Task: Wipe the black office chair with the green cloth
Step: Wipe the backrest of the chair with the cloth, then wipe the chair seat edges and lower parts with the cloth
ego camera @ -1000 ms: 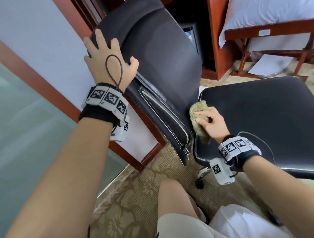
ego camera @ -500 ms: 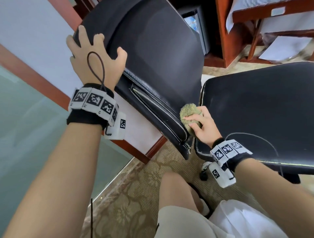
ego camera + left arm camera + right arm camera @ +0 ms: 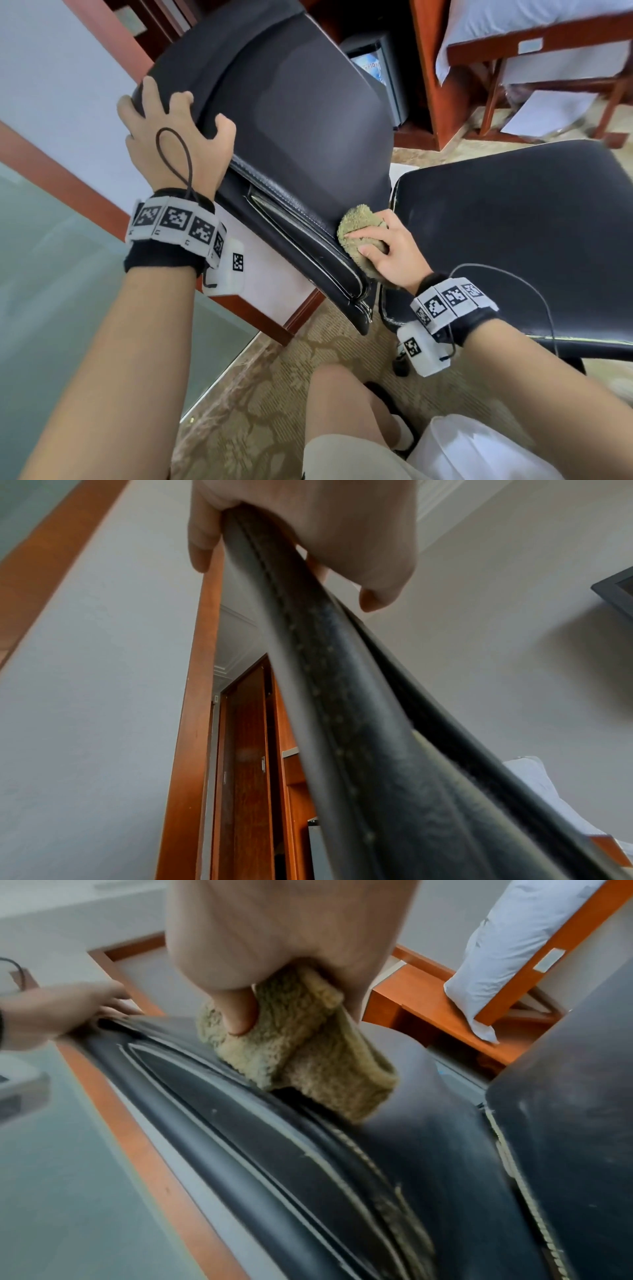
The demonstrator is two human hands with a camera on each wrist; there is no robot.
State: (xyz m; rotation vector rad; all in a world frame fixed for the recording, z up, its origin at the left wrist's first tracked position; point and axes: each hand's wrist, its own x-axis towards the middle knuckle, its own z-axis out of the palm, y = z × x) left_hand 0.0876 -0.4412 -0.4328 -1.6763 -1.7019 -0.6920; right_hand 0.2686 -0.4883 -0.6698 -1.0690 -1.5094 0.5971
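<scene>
The right hand (image 3: 387,250) is grasping the green cloth (image 3: 359,233), with the fingers curled over the bunched fabric and the thumb pressed into it, as the right wrist view is showing. The cloth is pressing against the lower side edge of the backrest (image 3: 308,113) of the black office chair, just beside the gap where the backrest is meeting the seat (image 3: 513,233). The left hand (image 3: 178,144) is gripping the upper edge of the same backrest, fingers wrapped over the rim and thumb on the front face; it seems to be steadying the chair and not wiping.

The relation that matters for the coming move is this: the stitched edge of the backrest is running as one long line, from the cloth up and to the left toward the left hand. So the unwiped length is lying above and to the left of the right hand, along this axis, and the right hand is the nearer one to the lower end. Probably the next stroke should follow the seam upward, or go down to the bottom corner (image 3: 359,308).

Compared with one second ago, the cloth is sitting a little more on the backrest edge and less in the gap beside the seat, and the left hand is keeping its grip at the top. The camera has also come nearer to the chair.

Around the chair, the patterned carpet (image 3: 257,394) and a wooden chair (image 3: 534,44) are visible.
</scene>
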